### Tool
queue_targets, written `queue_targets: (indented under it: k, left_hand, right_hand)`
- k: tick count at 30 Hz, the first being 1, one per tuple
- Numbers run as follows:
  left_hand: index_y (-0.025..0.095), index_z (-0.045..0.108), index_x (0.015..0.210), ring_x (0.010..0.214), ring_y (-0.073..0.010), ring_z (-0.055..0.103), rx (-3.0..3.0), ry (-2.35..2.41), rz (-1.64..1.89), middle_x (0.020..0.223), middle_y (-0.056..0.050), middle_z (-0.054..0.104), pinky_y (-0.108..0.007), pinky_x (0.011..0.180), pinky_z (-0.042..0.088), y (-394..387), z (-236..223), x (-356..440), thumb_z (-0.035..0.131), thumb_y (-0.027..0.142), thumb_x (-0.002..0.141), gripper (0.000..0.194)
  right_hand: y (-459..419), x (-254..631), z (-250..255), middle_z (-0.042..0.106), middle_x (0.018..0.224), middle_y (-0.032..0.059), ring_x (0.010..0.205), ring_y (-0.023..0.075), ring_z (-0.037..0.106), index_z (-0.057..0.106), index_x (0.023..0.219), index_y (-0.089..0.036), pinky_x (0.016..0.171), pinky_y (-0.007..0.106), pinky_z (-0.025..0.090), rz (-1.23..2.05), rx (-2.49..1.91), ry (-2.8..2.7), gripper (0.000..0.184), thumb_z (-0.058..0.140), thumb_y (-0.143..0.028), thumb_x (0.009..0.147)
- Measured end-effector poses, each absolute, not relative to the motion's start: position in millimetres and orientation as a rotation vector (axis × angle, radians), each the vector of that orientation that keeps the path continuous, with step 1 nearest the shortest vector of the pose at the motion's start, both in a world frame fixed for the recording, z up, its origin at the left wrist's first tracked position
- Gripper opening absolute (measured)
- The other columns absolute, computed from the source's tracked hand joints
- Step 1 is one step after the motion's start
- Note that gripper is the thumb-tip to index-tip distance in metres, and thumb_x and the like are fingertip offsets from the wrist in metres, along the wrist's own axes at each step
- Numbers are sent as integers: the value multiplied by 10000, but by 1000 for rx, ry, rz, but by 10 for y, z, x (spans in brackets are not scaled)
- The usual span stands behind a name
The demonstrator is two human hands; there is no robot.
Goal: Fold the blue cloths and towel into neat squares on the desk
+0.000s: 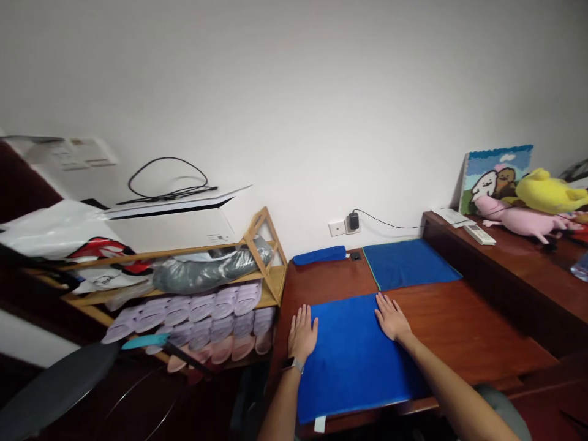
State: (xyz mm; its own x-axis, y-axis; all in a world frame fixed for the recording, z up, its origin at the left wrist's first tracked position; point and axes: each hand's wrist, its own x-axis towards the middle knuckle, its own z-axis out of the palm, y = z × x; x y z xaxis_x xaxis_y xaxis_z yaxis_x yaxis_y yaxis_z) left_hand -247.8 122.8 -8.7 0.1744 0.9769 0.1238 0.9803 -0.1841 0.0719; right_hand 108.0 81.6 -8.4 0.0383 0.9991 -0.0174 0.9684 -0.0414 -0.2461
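Observation:
A bright blue cloth [351, 358] lies spread flat on the brown wooden desk [463, 324], with a white tag at its near left corner. On its far left corner rests my left hand [303, 334], palm down with fingers stretched out; a watch is on that wrist. My right hand [392, 317] lies flat over the far right corner, fingers extended. Behind it, a darker blue cloth [411, 263] with a green edge is laid out flat. A folded blue cloth [320, 255] sits along the wall at the back left of the desk.
A wooden rack [273, 285] with rows of slippers [188, 312] and a white box [174, 229] stands to the left. A raised surface on the right bears a remote [480, 234], a pink plush toy [519, 220] and a yellow plush toy [551, 191]. A black plug [353, 220] sits in the wall socket.

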Motion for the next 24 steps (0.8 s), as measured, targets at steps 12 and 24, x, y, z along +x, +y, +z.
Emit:
queue_targets:
  k: [12,24]
  left_hand:
    - [135,359,1629,1568,-263,325,-2367,-1993,-316,1680,-133,361,-484,1288,253,1149,36,-2349,263,408,1070,630]
    - [152,321,1644,1595,-202,252,-2823,-1426,-477,1697,-73,354,-431,1317,205,383,168,-870,178,426,1100,626]
  right_hand:
    - [521,1021,-87,221,1734,69,1614,229,169,220,1674,-152,1303,468,135,229,-2152,-2081,692,148,-491,1075]
    - [460,1056,-150,208,1737,71,1617,221,152,201,1676,-141,1302,474,133,240,-2123,-2092,673,158,-427,1068]
